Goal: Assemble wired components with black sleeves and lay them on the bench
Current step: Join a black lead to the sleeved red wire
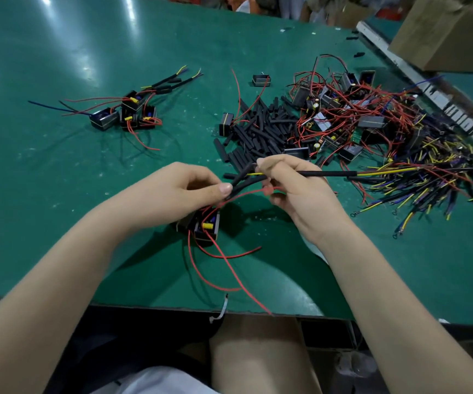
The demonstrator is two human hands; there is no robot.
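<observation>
Both hands work above the tabletop (59, 194): my left hand (178, 191) pinches a black sleeve (239, 182), my right hand (292, 189) pinches the sheathed lead (329, 174), the component (205, 227) hanging beneath. Only a few finished units (130, 112) lie far left, while the loose sleeves (258, 132) and unassembled parts (371, 123) suggest most remains.

Black sleeve (239, 180) tilted, pinched between both hands over a red-wired black component (205, 226) at near centre. Loose sleeve pile (258, 132) centre-right. Finished sleeved components (133, 112) lie far left on counter (59, 180).
</observation>
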